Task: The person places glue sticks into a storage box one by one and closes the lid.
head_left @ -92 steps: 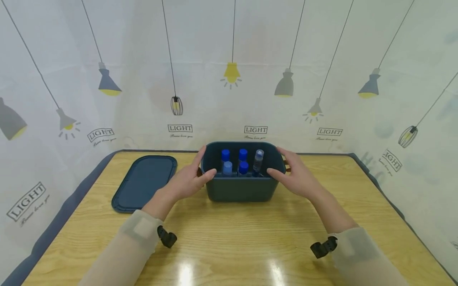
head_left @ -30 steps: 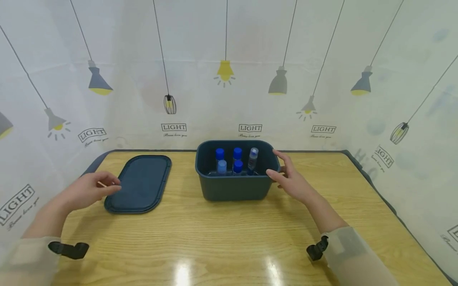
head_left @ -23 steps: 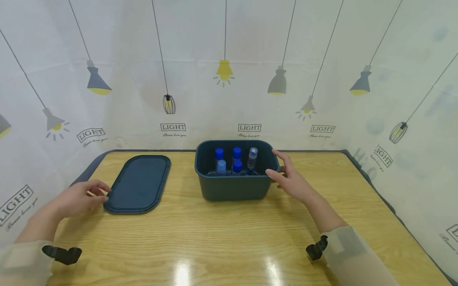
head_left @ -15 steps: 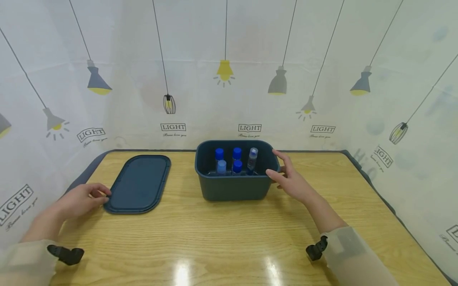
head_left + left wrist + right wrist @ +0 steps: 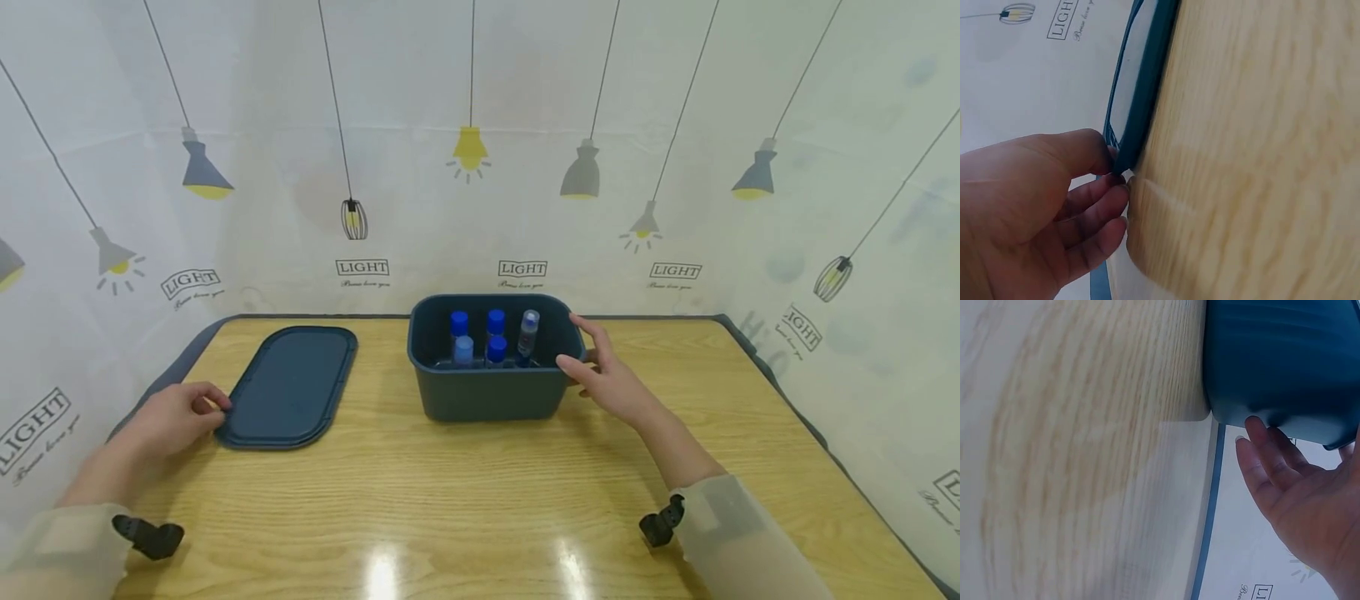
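Observation:
A dark blue lid [image 5: 296, 387] lies flat at the left of the table. My left hand [image 5: 176, 417] pinches its near left edge; the left wrist view has the thumb and index finger [image 5: 1088, 153] right at the corner of the lid [image 5: 1144, 94]. Farther right stands a deep dark blue bin [image 5: 491, 396], uncovered. My right hand [image 5: 615, 379] touches the bin's right end, with thumb and index finger at the rim and the other fingers [image 5: 1266, 459] loosely extended against the end wall [image 5: 1279, 381]. Inside stand several small bottles, most with blue caps [image 5: 496, 348], and one clear bottle [image 5: 528, 333].
The wooden table [image 5: 420, 500] runs to a dark edge at the back and sides. Behind it hangs a pale curtain [image 5: 420, 167] printed with lamps. Each wrist carries a small black camera [image 5: 660, 523].
My left hand has let go of the bin's left side, moved left to the lid and taken its edge. My right hand has stayed at the bin's right end.

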`<state>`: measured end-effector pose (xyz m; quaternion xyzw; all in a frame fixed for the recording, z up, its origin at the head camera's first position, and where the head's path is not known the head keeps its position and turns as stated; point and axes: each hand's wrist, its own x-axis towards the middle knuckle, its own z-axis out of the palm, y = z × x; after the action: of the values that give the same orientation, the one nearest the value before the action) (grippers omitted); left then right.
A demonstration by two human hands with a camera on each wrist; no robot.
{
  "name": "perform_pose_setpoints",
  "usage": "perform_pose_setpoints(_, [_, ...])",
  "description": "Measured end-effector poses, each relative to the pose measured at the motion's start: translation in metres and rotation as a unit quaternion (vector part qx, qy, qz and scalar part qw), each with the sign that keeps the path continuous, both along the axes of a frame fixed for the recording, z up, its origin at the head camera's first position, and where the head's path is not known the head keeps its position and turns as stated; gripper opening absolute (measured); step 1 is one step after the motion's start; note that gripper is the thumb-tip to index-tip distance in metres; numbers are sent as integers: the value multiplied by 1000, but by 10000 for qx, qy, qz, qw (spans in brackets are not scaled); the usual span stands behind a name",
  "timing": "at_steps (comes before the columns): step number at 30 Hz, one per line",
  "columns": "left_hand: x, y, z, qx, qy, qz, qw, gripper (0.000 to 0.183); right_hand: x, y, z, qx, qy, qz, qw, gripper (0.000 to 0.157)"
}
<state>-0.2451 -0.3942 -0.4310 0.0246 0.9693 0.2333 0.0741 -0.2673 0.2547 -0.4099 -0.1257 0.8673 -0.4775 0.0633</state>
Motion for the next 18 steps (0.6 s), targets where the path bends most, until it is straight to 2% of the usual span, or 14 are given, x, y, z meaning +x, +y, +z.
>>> perform_pose_setpoints(2, [-2, 1, -1, -58, 79, 115, 9999, 19, 0, 0, 0, -16, 19, -20, 10000, 80])
perform_pose_setpoints(7, [0, 4, 2, 338, -99, 333, 9988, 22, 0, -1, 0, -5, 33, -67, 10000, 81])
perform_pose_setpoints(9, [2, 4, 2, 513, -168, 322, 9980, 23, -1, -1, 0, 0, 31, -82, 10000, 81])
perform_pose_setpoints(14, [7, 6, 2, 626, -43, 218, 9978, 29, -1, -1, -1, 11, 23, -105, 9999, 81])
perform_pose_setpoints(18, [11, 9, 4, 1239, -280, 286, 9915, 39, -1, -1, -2, -20, -3, -101, 9999, 80])
